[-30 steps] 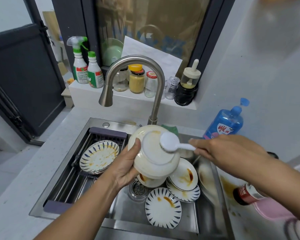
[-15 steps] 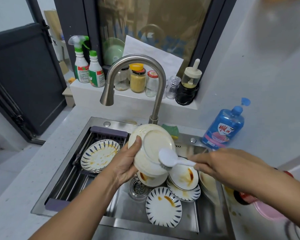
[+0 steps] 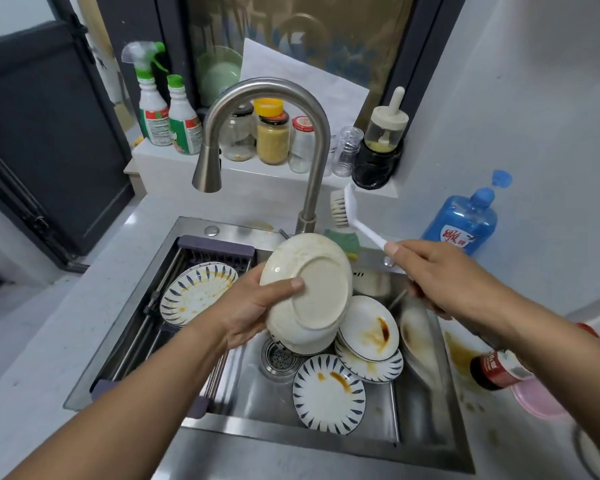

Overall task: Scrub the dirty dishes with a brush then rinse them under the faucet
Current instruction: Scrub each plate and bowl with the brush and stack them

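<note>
So a cream dish [image 3: 312, 292] is being held up over the sink [image 3: 187, 233] by the left hand [image 3: 250, 310]. It's being tilted so its underside, yellowish smears and all, is being shown to the camera. The thumb is being pressed across the base, and the other fingers are being hidden behind the dish. The brush [image 3: 338, 209] is being gripped at the end of its white handle by the right hand [image 3: 444, 275], with the fingers being curled tight around it. The bristle head is being held up in the air just right of the faucet [image 3: 267, 95] neck, bristles being pointed left, and it's being kept apart from the dish. Down in the basin, a white dish [image 3: 368, 327] with a brown sauce streak is being carried on a blue-striped plate [image 3: 378, 370]. Another striped plate [image 3: 328, 393] with orange-brown smears is being seen flat just in front of those, beside the drain [image 3: 279, 358]. A third striped plate [image 3: 198, 292], speckled orange, is being carried on the rack [image 3: 215, 245] at the sink's left side. A green sponge [image 3: 343, 239] is being half covered by the dish at the foot of the faucet. A blue soap bottle [image 3: 465, 220] is being seen upright on the counter [image 3: 32, 341] to the right, and a dark red-labelled bottle [image 3: 499, 370] is being seen on its side nearer the camera. Two spray bottles [image 3: 168, 112] and some jars [image 3: 272, 133] are being lined up on the ledge behind the faucet.
</note>
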The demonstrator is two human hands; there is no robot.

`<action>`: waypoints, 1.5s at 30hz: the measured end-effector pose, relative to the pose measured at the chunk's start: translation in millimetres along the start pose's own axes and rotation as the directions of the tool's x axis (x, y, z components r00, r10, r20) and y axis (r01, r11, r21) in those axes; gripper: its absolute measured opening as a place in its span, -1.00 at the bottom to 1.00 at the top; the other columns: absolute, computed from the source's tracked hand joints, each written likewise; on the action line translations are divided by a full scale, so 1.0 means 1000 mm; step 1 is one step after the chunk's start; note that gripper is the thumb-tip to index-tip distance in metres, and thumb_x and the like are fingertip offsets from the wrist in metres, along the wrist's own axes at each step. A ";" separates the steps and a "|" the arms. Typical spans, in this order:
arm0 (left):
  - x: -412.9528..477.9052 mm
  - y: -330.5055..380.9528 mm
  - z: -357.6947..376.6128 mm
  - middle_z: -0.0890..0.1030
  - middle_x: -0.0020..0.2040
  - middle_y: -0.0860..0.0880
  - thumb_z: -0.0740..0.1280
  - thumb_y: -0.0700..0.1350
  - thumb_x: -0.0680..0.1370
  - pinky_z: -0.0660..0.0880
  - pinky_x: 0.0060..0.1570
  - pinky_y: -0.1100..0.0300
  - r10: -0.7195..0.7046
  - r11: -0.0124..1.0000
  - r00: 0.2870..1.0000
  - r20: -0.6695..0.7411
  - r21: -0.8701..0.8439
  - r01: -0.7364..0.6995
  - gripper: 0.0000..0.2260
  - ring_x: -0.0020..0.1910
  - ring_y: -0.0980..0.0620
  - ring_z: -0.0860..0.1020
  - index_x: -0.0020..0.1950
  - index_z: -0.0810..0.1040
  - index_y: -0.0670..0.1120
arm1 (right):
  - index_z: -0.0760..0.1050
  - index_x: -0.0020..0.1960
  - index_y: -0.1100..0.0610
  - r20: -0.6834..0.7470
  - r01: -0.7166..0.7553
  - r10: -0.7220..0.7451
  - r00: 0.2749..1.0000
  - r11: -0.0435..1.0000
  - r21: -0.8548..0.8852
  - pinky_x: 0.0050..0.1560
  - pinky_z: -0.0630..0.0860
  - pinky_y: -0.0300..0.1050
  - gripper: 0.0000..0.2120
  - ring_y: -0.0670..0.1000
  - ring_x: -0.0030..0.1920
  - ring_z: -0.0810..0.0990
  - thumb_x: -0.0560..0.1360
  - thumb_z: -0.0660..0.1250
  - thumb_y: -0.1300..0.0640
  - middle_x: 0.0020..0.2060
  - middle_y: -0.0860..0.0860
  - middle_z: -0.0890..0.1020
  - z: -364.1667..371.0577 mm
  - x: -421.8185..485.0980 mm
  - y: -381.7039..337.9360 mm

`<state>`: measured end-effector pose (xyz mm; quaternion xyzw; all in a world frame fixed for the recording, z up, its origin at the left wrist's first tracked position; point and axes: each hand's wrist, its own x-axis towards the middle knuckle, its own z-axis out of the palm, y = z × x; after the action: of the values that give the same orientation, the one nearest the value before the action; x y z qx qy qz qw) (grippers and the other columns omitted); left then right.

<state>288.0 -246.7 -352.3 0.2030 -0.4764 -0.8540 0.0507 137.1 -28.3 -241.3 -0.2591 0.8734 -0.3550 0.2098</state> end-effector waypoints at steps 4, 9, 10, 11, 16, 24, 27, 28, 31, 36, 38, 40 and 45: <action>-0.009 0.000 0.006 0.70 -0.06 0.07 0.52 -0.22 0.51 0.54 -0.20 0.27 0.159 0.809 0.973 0.165 0.544 -0.224 -0.72 -0.12 0.13 0.65 0.20 0.64 -0.03 | 0.58 0.14 -0.01 0.092 -0.198 0.182 0.979 0.959 0.202 -0.52 0.32 -0.23 -0.56 0.00 -0.56 0.38 0.53 0.30 -0.35 -0.30 0.06 0.71 0.015 0.007 0.010; -0.012 -0.026 0.001 0.55 0.39 0.17 0.34 -0.07 0.64 0.46 0.35 0.14 0.255 -0.027 0.709 0.657 0.738 -0.674 -0.64 0.36 0.18 0.52 0.45 0.51 0.10 | 0.61 0.09 0.15 0.239 -0.407 0.345 0.908 0.862 0.301 -0.57 0.32 -0.28 -0.60 -0.08 -0.57 0.36 0.51 0.44 -0.18 -0.26 0.13 0.74 0.047 0.013 0.030; -0.009 -0.033 -0.002 0.53 0.43 0.13 0.36 -0.09 0.63 0.43 0.41 0.04 0.239 -0.107 0.684 0.689 0.719 -0.687 -0.60 0.41 0.13 0.49 0.47 0.49 0.11 | 0.60 0.05 0.20 0.259 -0.436 0.363 0.895 0.834 0.338 -0.59 0.30 -0.30 -0.68 -0.09 -0.57 0.34 0.52 0.47 -0.05 -0.32 0.10 0.70 0.054 0.014 0.036; -0.006 -0.039 -0.006 0.53 0.44 0.11 0.38 -0.10 0.62 0.40 0.44 -0.05 0.227 -0.158 0.681 0.696 0.716 -0.680 -0.58 0.42 0.09 0.48 0.48 0.48 0.13 | 0.58 0.00 0.23 0.274 -0.461 0.379 0.884 0.802 0.379 -0.60 0.27 -0.30 -0.78 -0.10 -0.57 0.33 0.54 0.47 0.07 -0.40 0.06 0.60 0.061 0.016 0.043; -0.003 -0.050 -0.018 0.37 0.55 0.14 0.33 0.28 0.56 0.04 0.58 -0.18 0.269 -0.187 0.763 0.588 0.809 -0.558 -0.46 0.60 0.09 0.19 0.52 0.40 0.21 | 0.53 -0.04 0.24 0.309 -0.512 0.408 0.859 0.708 0.486 -0.63 0.24 -0.31 -0.95 -0.11 -0.56 0.33 0.54 0.36 0.35 -0.49 0.03 0.42 0.080 0.026 0.072; -0.004 -0.080 -0.007 0.71 0.14 -0.14 0.51 -0.04 0.46 0.66 -0.03 0.21 -0.163 0.972 0.930 -0.331 0.108 0.209 -0.52 0.04 -0.02 0.69 0.33 0.57 -0.18 | 0.53 0.12 0.29 0.255 -0.485 0.413 0.874 0.729 0.483 -0.59 0.32 -0.28 -0.86 -0.09 -0.51 0.46 0.57 0.37 0.32 -0.35 0.08 0.61 0.086 0.043 0.116; 0.008 -0.089 -0.006 0.72 0.05 -0.23 0.42 -0.28 0.57 0.69 -0.10 0.11 -0.324 0.940 0.880 -0.347 -0.013 0.341 -0.78 -0.07 -0.14 0.72 0.21 0.60 -0.25 | 0.55 0.12 0.27 0.265 -0.451 0.370 0.890 0.796 0.403 -0.56 0.34 -0.26 -0.87 -0.10 -0.52 0.45 0.58 0.37 0.29 -0.42 0.01 0.62 0.086 0.046 0.125; 0.012 -0.096 -0.007 0.73 0.04 -0.22 0.39 -0.31 0.58 0.70 -0.15 0.10 -0.348 0.932 0.863 -0.366 -0.033 0.361 -0.79 -0.10 -0.14 0.72 0.21 0.59 -0.24 | 0.56 0.12 0.25 0.273 -0.438 0.354 0.895 0.817 0.375 -0.56 0.35 -0.25 -0.87 -0.10 -0.51 0.45 0.58 0.38 0.26 -0.41 0.00 0.63 0.086 0.047 0.129; 0.022 -0.120 -0.009 0.73 -0.01 -0.21 0.29 -0.39 0.61 0.69 -0.28 0.08 -0.438 0.898 0.785 -0.439 -0.169 0.406 -0.79 -0.15 -0.15 0.73 0.20 0.57 -0.22 | 0.61 0.11 0.16 0.268 -0.375 0.303 0.915 0.883 0.283 -0.55 0.37 -0.21 -0.82 -0.07 -0.50 0.47 0.56 0.45 0.11 -0.27 0.07 0.69 0.090 0.052 0.138; 0.037 -0.157 0.000 0.61 -0.09 -0.27 0.13 -0.45 0.65 0.58 -0.58 0.08 -0.629 0.766 0.576 -0.522 -0.545 0.342 -0.78 -0.16 -0.19 0.59 0.18 0.51 -0.28 | 0.64 0.01 0.11 0.178 -0.311 0.277 0.944 0.927 0.209 -0.52 0.38 -0.16 -0.80 0.00 -0.52 0.46 0.56 0.44 -0.02 -0.07 0.25 0.69 0.096 0.059 0.153; 0.046 -0.175 -0.004 0.62 0.07 -0.30 0.07 -0.43 0.68 0.66 -0.33 -0.04 -0.685 0.687 0.501 -0.529 -0.697 0.204 -0.71 0.02 -0.28 0.60 0.30 0.51 -0.30 | 0.64 -0.03 0.12 0.191 -0.295 0.261 0.946 0.939 0.176 -0.49 0.39 -0.12 -0.79 0.02 -0.52 0.46 0.56 0.43 -0.04 -0.08 0.29 0.68 0.098 0.058 0.158; 0.055 -0.192 -0.012 0.56 0.33 -0.26 0.03 -0.39 0.70 0.58 0.05 -0.16 -0.712 0.658 0.435 -0.552 -0.741 0.136 -0.64 0.30 -0.30 0.53 0.42 0.47 -0.27 | 0.63 -0.07 0.15 0.225 -0.267 0.234 0.946 0.954 0.133 -0.50 0.38 -0.12 -0.77 0.03 -0.54 0.45 0.57 0.42 -0.03 -0.09 0.32 0.66 0.099 0.056 0.160; 0.060 -0.207 -0.022 0.56 0.27 -0.24 0.02 -0.32 0.72 0.50 0.30 -0.15 -0.738 0.640 0.374 -0.562 -0.759 0.121 -0.70 0.35 -0.25 0.49 0.35 0.47 -0.27 | 0.65 -0.09 0.02 0.367 -0.152 0.146 0.919 0.988 -0.014 -0.44 0.46 -0.14 -0.83 -0.09 -0.52 0.48 0.60 0.38 -0.03 -0.29 0.02 0.67 0.102 0.053 0.156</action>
<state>263.8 -169.7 -553.1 0.6863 -0.0113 -0.7211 0.0944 105.0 -16.6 -431.7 -0.2519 0.8333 -0.2899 0.3976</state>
